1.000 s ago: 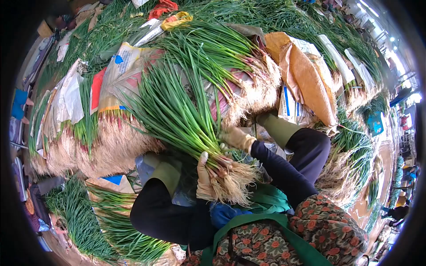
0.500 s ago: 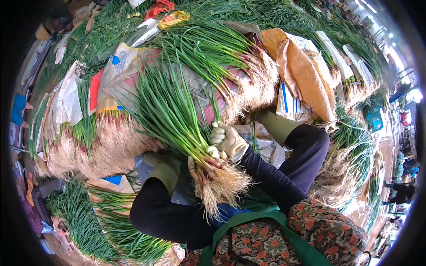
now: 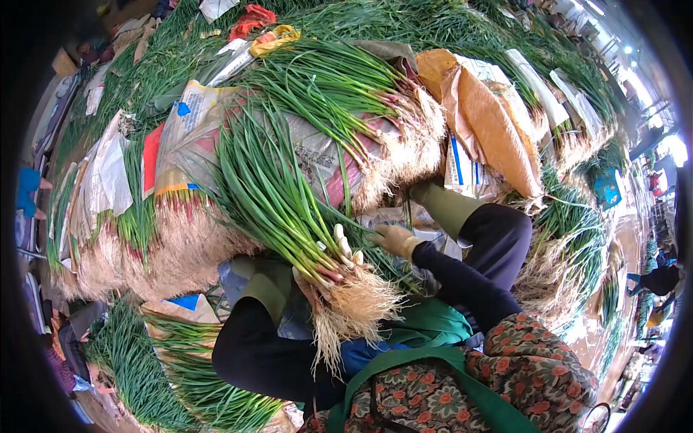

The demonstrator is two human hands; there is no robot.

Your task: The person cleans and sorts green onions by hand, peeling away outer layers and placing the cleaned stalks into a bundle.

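A bunch of green onions [image 3: 307,231] with reddish stem bases and long pale roots lies slanted over my lap. My left hand [image 3: 345,247] is closed round its lower stems; only some pale gloved fingertips show, and the bunch hides the palm. Just right of the stems is my right hand [image 3: 395,240], in a pale glove, its fingers curled. Thin green leaves run from the bunch to its fingertips, which appear to pinch them. Loose leaves [image 3: 390,270] hang below this hand.
More green onions [image 3: 375,108] lie ahead on a sack-covered pile [image 3: 317,155]. Covered bundles [image 3: 195,224] stand to the left, others [image 3: 563,252] to the right. An orange-brown sack [image 3: 498,123] drapes over the right side. Further back, greens are heaped, and a person [image 3: 655,283] is at far right.
My right hand has left the stems and moved right and slightly down, drawing thin leaves out with it. My left hand keeps hold of the bunch, which has shifted slightly.
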